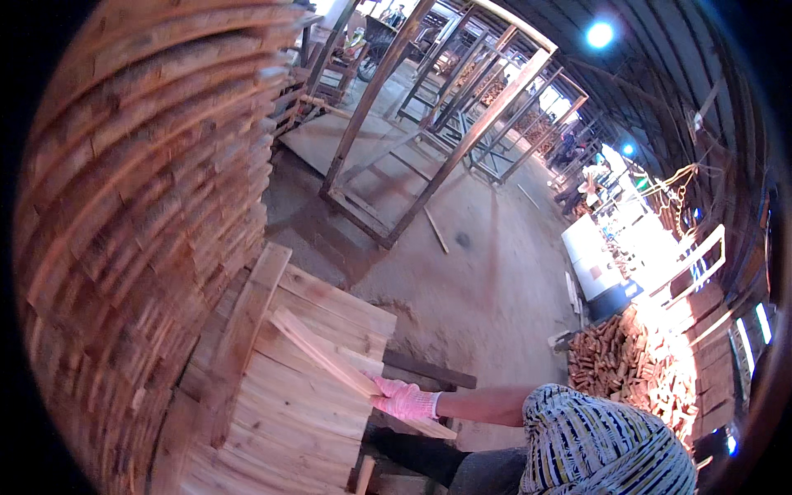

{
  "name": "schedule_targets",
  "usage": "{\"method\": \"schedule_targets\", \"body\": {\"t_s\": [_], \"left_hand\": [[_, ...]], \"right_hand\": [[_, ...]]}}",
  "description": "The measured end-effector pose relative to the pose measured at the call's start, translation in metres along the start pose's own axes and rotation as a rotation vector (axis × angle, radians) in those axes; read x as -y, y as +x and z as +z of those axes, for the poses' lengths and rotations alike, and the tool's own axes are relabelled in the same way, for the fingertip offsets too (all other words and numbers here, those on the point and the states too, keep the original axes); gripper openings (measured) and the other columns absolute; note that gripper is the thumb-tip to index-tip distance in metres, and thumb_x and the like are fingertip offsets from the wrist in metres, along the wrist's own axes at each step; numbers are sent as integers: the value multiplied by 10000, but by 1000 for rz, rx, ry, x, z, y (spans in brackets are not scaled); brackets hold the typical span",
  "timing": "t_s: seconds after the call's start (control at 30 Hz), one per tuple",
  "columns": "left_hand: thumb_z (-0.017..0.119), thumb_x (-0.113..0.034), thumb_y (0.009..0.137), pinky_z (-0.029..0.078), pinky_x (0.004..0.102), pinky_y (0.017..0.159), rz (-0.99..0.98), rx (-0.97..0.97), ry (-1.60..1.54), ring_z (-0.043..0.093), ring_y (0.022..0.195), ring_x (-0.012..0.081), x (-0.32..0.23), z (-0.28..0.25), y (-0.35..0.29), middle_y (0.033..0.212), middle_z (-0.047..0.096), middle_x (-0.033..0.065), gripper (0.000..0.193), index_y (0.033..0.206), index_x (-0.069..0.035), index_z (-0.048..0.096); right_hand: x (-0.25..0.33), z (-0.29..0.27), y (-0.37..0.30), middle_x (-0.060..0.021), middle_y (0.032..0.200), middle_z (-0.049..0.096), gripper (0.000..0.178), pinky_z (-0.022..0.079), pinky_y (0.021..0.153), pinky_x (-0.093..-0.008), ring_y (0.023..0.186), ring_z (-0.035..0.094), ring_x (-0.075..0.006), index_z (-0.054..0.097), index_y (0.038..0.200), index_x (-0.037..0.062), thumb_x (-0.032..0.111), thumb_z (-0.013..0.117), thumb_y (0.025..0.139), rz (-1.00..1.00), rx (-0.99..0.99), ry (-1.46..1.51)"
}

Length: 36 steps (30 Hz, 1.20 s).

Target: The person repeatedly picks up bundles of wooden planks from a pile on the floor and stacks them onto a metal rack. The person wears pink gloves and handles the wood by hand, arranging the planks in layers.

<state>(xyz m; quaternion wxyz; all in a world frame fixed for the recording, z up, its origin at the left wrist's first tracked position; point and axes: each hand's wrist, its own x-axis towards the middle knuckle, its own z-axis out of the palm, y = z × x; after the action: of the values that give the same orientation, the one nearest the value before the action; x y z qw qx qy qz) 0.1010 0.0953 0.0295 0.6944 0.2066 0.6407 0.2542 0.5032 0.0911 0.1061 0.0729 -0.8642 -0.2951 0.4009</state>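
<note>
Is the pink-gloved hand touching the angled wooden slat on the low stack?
Touching: the head view shows the gloved hand gripping the slat's near end.

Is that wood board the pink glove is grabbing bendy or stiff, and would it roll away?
Probably stiff: the thin plank stays straight though the gloved hand grips only one end. Likely light, since one hand manages it. It looks flat-sided, so it should slide on the stacked boards, not roll.
</note>
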Motion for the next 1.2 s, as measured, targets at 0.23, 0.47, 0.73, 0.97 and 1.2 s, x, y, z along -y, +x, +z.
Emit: {"method": "schedule_targets", "body": {"t_s": [0.23,0.47,0.73,0.97,1.2], "left_hand": [[671,-574,875,555,512,880,-34,-49,-11,632,944,321,-1,-11,-4,1085,642,171,662,1264,-43,596],[685,-600,862,560,520,872,-12,-268,-252,634,926,320,-16,-24,-30,1077,645,166,683,1270,-58,605],[846,-578,714,521,565,896,736,-353,1537,596,1018,507,-52,-17,-16,1262,580,282,1168,1574,-67,242],[686,-754,736,478,572,969,827,-100,1880,549,1149,481,5,-14,53,1354,520,279,1080,1495,-40,403],[544,-808,786,397,634,1025,893,-63,1797,487,1228,485,48,-43,72,1455,452,254,1033,1497,-69,420]], "right_hand": [[4,-2,4,-208,1283,599,687,498,933,-478,1161,605,-381,248,1566,179,178,537,943,-73,91,-79],[8,33,86,-251,1453,414,656,385,1082,-539,1359,418,-443,385,1484,204,131,622,877,-548,-3,-518],[-21,74,125,-240,1604,225,749,202,1171,-653,1476,232,-473,375,1516,270,346,698,845,-602,73,-647],[-31,96,138,-221,1578,273,755,208,1159,-671,1467,251,-468,364,1510,274,312,687,829,-647,-75,-682],[-32,97,139,-216,1584,267,839,210,1160,-665,1473,238,-469,311,1547,281,313,705,807,-605,15,-680]]}}
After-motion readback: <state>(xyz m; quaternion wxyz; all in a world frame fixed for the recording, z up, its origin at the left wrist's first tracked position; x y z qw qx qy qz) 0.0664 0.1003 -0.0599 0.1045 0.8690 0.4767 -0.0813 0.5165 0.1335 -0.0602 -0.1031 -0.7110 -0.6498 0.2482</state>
